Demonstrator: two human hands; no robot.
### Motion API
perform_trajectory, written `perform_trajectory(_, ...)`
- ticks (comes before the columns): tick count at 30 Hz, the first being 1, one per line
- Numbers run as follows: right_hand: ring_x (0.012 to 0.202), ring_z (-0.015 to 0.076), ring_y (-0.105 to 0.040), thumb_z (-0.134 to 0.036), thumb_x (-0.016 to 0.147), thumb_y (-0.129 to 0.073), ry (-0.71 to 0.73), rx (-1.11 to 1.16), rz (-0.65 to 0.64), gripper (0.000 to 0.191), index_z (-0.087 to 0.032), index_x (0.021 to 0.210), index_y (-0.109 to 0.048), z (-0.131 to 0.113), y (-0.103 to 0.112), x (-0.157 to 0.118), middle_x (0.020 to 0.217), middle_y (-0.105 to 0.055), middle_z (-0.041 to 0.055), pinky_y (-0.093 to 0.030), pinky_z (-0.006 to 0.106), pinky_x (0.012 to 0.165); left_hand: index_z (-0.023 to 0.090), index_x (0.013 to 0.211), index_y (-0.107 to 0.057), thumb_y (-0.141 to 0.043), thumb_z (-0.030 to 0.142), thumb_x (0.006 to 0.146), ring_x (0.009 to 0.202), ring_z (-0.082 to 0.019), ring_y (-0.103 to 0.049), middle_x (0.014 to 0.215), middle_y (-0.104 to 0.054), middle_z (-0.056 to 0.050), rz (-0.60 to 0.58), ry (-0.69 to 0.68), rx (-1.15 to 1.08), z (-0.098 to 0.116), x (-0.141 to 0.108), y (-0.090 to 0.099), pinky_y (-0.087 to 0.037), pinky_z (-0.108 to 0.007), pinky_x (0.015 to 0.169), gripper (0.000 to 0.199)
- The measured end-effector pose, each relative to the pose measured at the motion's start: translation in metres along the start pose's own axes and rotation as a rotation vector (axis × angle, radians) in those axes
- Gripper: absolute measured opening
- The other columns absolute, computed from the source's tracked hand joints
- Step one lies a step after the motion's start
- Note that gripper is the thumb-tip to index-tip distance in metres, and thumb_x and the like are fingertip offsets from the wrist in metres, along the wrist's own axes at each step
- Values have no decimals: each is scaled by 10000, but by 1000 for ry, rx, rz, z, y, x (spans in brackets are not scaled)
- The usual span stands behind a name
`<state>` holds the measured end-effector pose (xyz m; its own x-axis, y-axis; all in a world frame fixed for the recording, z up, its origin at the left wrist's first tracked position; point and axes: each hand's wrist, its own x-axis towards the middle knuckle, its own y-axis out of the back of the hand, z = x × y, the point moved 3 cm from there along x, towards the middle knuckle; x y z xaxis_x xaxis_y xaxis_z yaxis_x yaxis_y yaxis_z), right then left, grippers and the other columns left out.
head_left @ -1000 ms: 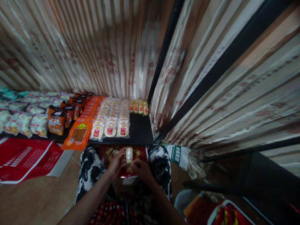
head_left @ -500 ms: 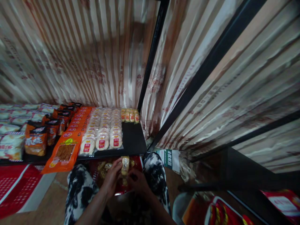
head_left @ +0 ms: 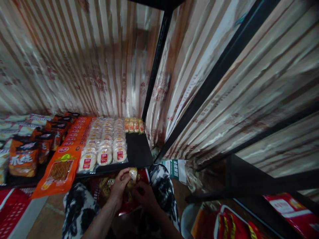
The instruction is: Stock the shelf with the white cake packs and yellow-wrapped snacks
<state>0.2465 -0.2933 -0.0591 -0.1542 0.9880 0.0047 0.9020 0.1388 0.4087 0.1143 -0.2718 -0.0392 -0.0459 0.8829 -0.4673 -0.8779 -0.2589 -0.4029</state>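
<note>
My left hand [head_left: 121,183] is closed on a small gold-wrapped snack pack [head_left: 133,174], just below the shelf's front edge. Close by on the right is my right hand [head_left: 144,195], its fingers curled inward; whatever they hold is too dark to make out. Beneath both hands, between my knees, a red basket [head_left: 144,175] holds more gold-wrapped packs [head_left: 105,186]. On the black shelf [head_left: 139,149], a short row of similar yellow packs [head_left: 134,125] stands at the back right corner.
Clear-wrapped round biscuits [head_left: 104,155], an orange strip of snack sticks [head_left: 61,169] and orange bags [head_left: 24,157] line the shelf. A black metal post [head_left: 191,109] slants on the right. Red packages [head_left: 231,225] lie low at right, and a red crate [head_left: 12,209] sits lower left.
The view has shifted slightly, moving the shelf goods left and down. The snack pack in my left hand appears lower and more tilted, and my hands remain close together.
</note>
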Motion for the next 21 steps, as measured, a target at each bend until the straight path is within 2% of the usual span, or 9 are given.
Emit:
perform_trajectory(6,612,112,-526,-239,701,-541,10,-7,18,78,-190,653,-578,0,-3,4,641,-588,-19,-406,212,600,174,830,-627,-835,369,420,594,-134,-605,684,-672,-3,0,-5,-11,6,6,-2,-457,-225,563,499)
perform_trajectory(14,648,123,-534,-231,730,-525,63,-25,25,67,-200,696,-573,-3,6,7,697,-593,-7,-414,220,609,164,807,-634,-821,351,438,648,-137,-597,695,-653,-3,-13,-47,7,11,12,-12,-451,-226,599,455)
perform_trajectory(21,723,143,-545,-271,774,-490,127,0,113,106,-209,690,-508,-9,10,10,747,-577,14,-434,251,681,179,807,-637,-797,333,515,709,-165,-625,715,-652,-8,20,-60,16,17,14,-23,-485,-248,632,366)
